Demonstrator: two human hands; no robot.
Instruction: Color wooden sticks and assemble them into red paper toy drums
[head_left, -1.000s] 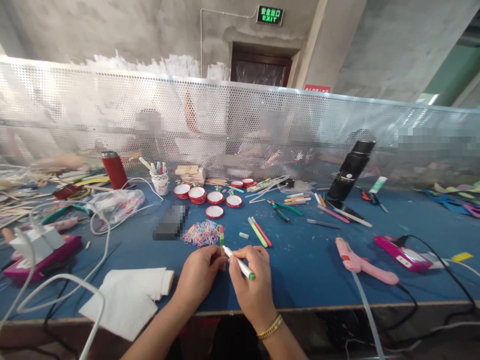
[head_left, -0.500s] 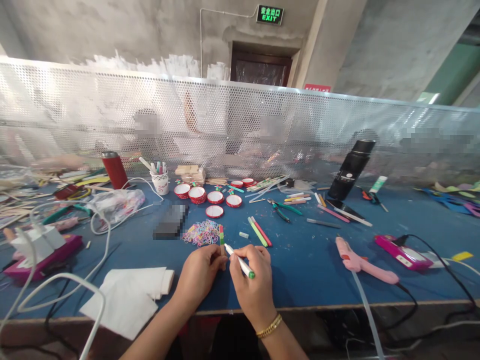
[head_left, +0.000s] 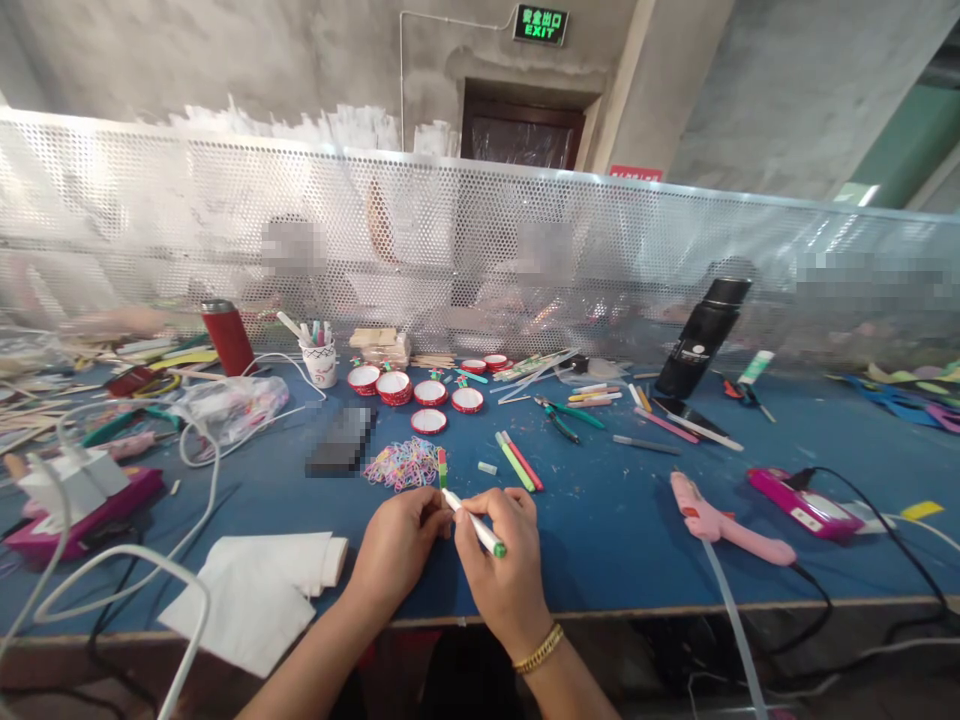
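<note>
Two bare hands, both gripping. Right hand [head_left: 501,548]: white marker with green end [head_left: 480,528], pinched thumb to fingers. Tip at the stick; can't tell if touching. Left hand [head_left: 401,535]: fingertips closed on a narrow stick [head_left: 442,468], red top, green below; its lower end is hidden by the fingers. Stick points away from the person, just beside a loose pile of coloured rubber bands [head_left: 401,464]. Gold bracelet [head_left: 538,650] on right wrist. Small pale piece [head_left: 487,468] right of stick, maybe a cap, too small to tell. Then green marker [head_left: 514,463] and red marker [head_left: 525,463]. Dark flat slab [head_left: 337,445] left of the bands, partly pixelated. Beyond: red-rimmed white discs [head_left: 429,421], some stacked. Near left: folded white sheet [head_left: 251,590], cloth or paper unclear. Right: pink glue gun [head_left: 739,535], its translucent rod [head_left: 727,600] cut off by the bottom edge. Perforated panel [head_left: 420,220] blurs whatever is behind.
</note>
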